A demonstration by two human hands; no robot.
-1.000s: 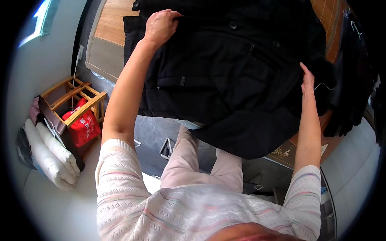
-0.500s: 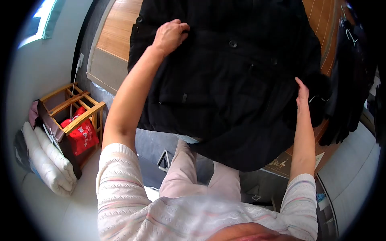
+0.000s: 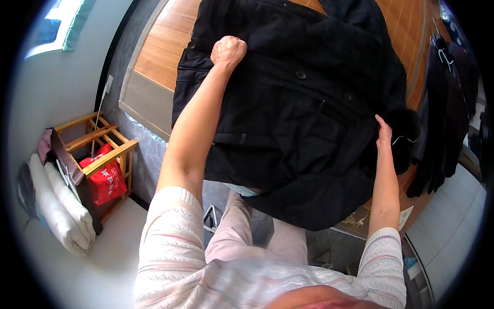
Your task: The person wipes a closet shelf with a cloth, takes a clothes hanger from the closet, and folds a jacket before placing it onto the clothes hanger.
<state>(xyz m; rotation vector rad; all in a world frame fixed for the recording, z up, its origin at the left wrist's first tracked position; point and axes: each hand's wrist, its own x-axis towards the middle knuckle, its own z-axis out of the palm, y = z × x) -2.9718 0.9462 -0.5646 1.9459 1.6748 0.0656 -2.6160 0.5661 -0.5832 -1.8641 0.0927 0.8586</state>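
A large black coat (image 3: 278, 123) with dark buttons and zipped pockets lies spread in front of me, its lower edge hanging over my legs. My left hand (image 3: 229, 51) is closed in a fist on the coat's upper left part, bunching the cloth. At the coat's right edge, my right hand (image 3: 383, 133) grips the cloth, its thumb on top and the other fingers mostly hidden. Just right of that hand is a black fluffy piece (image 3: 404, 126) with a thin pale hook or wire across it.
Under the coat is a bed with a wood-toned mat (image 3: 164, 46). Dark clothes (image 3: 437, 113) hang on hangers at the right. On the left stand a wooden rack (image 3: 110, 149) holding a red bag (image 3: 107, 177) and a rolled white quilt (image 3: 59, 206).
My left hand has shifted right and slightly down, still closed on the coat. The coat's upper part has drawn down and right, showing more of its top. My right hand has lowered slightly.
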